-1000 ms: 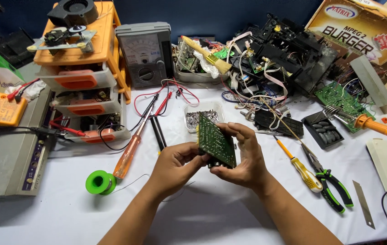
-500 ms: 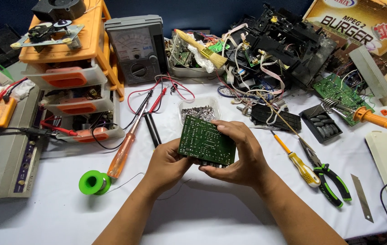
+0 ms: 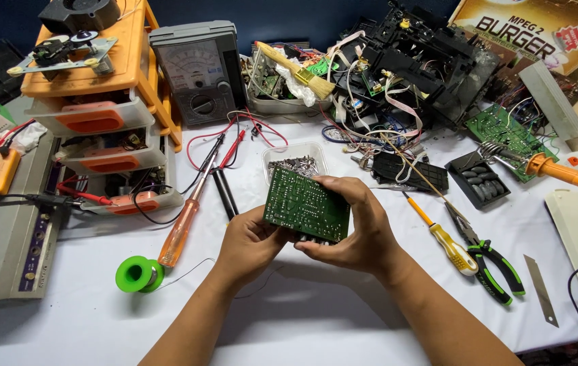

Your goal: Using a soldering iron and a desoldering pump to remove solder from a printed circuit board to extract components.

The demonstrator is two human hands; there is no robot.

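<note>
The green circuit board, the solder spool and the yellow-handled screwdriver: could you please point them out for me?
green circuit board (image 3: 306, 205), head view, middle of its solder side.
solder spool (image 3: 138, 274), head view, green flange.
yellow-handled screwdriver (image 3: 455, 248), head view, on its handle.

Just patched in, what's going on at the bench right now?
A person holds a green circuit board in both hands above a white table, solder side toward the camera. The left hand grips its lower left edge; the right hand wraps the right side. Behind it sits a clear tub of small metal parts. A solder spool, an orange-handled screwdriver, a yellow-handled screwdriver and green-handled pliers lie untouched.
</note>
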